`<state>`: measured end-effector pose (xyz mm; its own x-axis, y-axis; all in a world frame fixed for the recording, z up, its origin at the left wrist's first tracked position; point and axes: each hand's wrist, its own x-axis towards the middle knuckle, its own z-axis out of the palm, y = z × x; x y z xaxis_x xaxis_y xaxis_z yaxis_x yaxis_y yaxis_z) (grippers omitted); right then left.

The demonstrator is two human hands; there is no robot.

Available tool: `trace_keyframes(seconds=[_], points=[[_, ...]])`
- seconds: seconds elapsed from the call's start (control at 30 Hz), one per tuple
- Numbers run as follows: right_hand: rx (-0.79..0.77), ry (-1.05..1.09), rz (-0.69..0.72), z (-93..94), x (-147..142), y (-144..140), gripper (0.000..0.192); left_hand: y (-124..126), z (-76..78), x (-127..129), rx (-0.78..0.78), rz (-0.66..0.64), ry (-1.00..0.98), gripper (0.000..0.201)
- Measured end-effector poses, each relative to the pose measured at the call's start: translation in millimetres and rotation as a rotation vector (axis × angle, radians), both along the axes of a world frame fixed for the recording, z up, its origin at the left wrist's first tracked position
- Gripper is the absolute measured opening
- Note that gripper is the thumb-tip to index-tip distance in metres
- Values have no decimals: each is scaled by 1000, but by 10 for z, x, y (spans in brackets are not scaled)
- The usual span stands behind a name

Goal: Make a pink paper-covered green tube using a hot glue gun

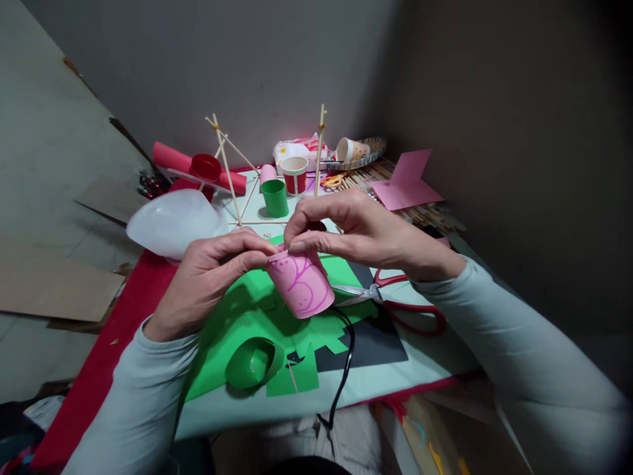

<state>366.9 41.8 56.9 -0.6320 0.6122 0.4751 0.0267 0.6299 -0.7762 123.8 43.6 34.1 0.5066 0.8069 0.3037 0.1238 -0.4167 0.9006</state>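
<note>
A pink paper cup [302, 285] with purple drawn lines is held tilted above the table, its rim toward the wall. My left hand [212, 274] pinches the rim at its left side between thumb and fingers. On the far side of the rim, my right hand [351, 231] pinches the edge with thumb and forefinger. Below the cup lie green paper sheets [222, 349] and cut green scraps. A green paper ring [252, 363] lies near the front, and red-handled scissors [380, 293] rest open on black paper at the right.
Stick frames [225, 168] stand at the back, near a green cup [275, 198] and a red-and-white cup [295, 175]. A white balloon [173, 223] sits left. Folded pink paper [410, 181] lies on sticks at the right. A black cord [350, 356] hangs over the front edge.
</note>
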Motion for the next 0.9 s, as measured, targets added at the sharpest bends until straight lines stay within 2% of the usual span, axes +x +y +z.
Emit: trace_keyframes(seconds=[0.2,0.33,0.43,0.57,0.63,0.77,0.9], points=[[-13,-53,29,-11,40,50,22,44,-35,-48,-28,-60,-43,14],[-82,114,159,-37,18,66,11,54,-76,-64,-48,-111,-134,16],[-114,204,216,-32,-5,37,15,42,-89,-51,-62,-150,-146,16],[-141,129,187,-11,29,30,21,37,-82,-31,-29,-126,-220,15],[-119,87,175,-3,58,45,24,46,-75,-27,-12,-164,-261,14],[-30,20,174,30,80,44,19,67,-65,-17,-38,-257,-279,16],[32,-75,177,75,62,-3,19,85,-80,1,-62,-211,-273,13]])
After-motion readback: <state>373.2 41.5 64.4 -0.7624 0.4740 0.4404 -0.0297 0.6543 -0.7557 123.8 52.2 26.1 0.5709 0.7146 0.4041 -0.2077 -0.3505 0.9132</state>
